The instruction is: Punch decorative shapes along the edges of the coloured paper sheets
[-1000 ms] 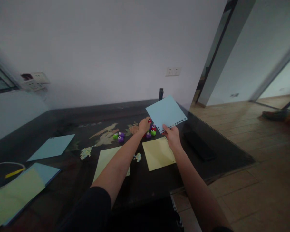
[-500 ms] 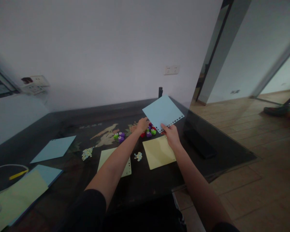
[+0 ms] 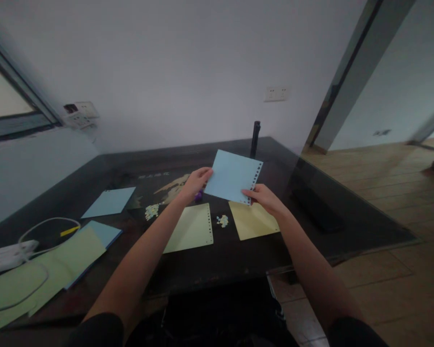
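Observation:
A light blue sheet (image 3: 231,176) with a row of punched holes along its right edge is held up over the table. My left hand (image 3: 198,182) pinches its left edge, and my right hand (image 3: 262,195) grips the lower right corner beside the holes. Beneath the right hand lies a yellow sheet (image 3: 253,224). A pale green punched sheet (image 3: 191,229) rests to its left, with a small heap of paper bits (image 3: 222,221) between the two. Part of a purple toy piece (image 3: 198,195) shows below my left hand; the blue sheet hides what lies behind it.
Another blue sheet (image 3: 110,201) and a larger pile of paper bits (image 3: 152,211) lie on the left. Overlapping green sheets (image 3: 68,258), a white cable and a power strip (image 3: 7,258) are further left. A black case (image 3: 316,209) lies right; a black upright object (image 3: 255,140) stands behind.
My left hand has moved from the toy pieces to the blue sheet's left edge. The sheet has turned, so its holes now run down the right side. The view has shifted.

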### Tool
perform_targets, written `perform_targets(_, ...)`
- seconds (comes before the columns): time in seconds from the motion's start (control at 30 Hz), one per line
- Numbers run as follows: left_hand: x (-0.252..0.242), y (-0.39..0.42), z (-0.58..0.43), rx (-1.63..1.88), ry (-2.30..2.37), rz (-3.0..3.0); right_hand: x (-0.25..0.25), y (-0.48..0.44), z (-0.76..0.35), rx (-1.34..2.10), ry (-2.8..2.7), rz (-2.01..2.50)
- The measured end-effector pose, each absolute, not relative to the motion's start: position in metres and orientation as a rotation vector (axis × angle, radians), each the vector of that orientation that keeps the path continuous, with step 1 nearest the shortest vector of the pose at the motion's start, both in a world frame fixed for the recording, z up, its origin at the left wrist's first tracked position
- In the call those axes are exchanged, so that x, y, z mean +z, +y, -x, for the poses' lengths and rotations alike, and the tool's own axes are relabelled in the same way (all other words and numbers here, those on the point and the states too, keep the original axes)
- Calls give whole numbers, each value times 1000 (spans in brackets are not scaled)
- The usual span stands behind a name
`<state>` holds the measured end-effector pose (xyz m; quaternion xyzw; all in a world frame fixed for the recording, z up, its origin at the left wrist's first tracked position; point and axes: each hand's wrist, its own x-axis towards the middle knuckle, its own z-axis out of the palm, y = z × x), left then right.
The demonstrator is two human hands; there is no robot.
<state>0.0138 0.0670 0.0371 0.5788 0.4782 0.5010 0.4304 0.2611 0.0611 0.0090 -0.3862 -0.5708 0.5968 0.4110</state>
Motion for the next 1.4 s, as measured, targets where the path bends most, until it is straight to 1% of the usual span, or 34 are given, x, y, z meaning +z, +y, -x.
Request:
perform_targets(0.23, 10, 33, 6, 1203, 1311, -1431, 4, 58, -251, 1571, -1570, 995)
perform_targets(0.37, 3, 28, 2, 1182, 1303, -1438, 1, 63, -251, 1454, -1440, 961)
perform_targets(0.53, 7, 24, -16, 1157, 1357, -1481, 3, 69, -262, 1294, -1260, 975)
perform_targets(0.8, 15, 5, -67, 1213, 1431, -1558, 24, 70, -303, 1061, -1432, 1151)
perform_targets(0.9, 11, -3, -85, 1089, 1490, -1642, 17, 67, -319, 1001, -1476, 1247)
perform_targets(1.13, -6, -14, -105, 730, 1685, -1831, -19, 60, -338, 1002, -1556, 1394)
perform_targets(1.27, -9, -16, -105, 603, 1738, -1899, -25, 60, -337, 914, -1682, 1411)
perform_targets(1.4, -7, -17, -105, 498, 1784, -1952, -27, 61, -332, 707, -1825, 1482)
